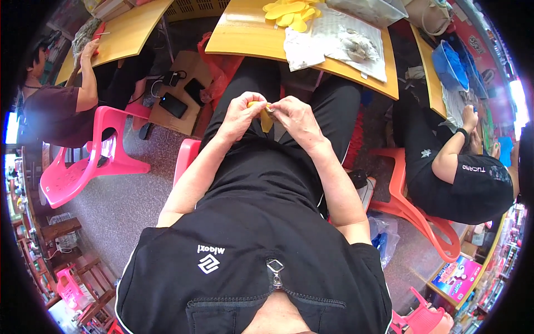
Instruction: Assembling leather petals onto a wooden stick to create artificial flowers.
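Over my lap, my left hand (239, 116) and my right hand (297, 118) are close together, fingertips pinched. Between them hangs a small yellow flat piece (266, 120), its upper edge in my left fingers. My right thumb and finger close on a pale bit at its top edge, too small to make out. Beyond my knees, several yellow cut-out pieces (289, 14) are piled on the wooden table (239, 36). To their right a whitish cloth (334, 30) carries a greyish tangle of fine material (359, 45).
Two phones (173, 104) lie on cardboard left of my legs, near a red plastic bag (222, 69). A clear plastic bin (378, 8) stands at the table's far right. Co-workers sit on both sides, by a pink chair (103, 150) and an orange chair (400, 189). A blue basket (449, 65) is at right.
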`<state>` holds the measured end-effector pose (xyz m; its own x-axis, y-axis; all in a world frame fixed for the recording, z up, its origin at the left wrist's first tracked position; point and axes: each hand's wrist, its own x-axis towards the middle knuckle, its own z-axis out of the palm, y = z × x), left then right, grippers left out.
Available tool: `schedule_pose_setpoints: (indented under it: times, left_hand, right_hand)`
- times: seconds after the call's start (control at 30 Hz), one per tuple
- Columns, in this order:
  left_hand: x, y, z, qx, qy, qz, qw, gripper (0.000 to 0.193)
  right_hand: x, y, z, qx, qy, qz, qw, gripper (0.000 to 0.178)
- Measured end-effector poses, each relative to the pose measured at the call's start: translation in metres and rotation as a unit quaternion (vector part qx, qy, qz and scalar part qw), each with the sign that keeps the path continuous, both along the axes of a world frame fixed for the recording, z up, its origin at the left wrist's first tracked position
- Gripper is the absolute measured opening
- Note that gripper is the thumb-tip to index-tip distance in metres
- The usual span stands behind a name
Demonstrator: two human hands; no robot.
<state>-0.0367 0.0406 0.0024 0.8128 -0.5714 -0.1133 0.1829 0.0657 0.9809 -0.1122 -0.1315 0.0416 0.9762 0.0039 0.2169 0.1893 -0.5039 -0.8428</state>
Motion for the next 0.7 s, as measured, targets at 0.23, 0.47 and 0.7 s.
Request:
schedule_pose_setpoints:
  times: [0.23,0.47,0.7]
  left_hand:
    - [-0.002,0.0,-0.006,0.058,-0.07,0.003,0.996,0.011]
    - [-0.002,-0.001,0.004,0.012,0.095,-0.01,0.995,0.011]
    - [0.001,-0.002,-0.013,0.02,-0.081,0.091,0.992,0.018]
  right_hand:
    - [-0.001,0.001,-0.009,-0.115,-0.043,0.007,0.992,0.013]
    - [0.002,-0.009,-0.015,0.084,0.15,0.001,0.985,0.019]
    - [0.014,-0.007,-0.032,0.242,0.201,-0.019,0.949,0.022]
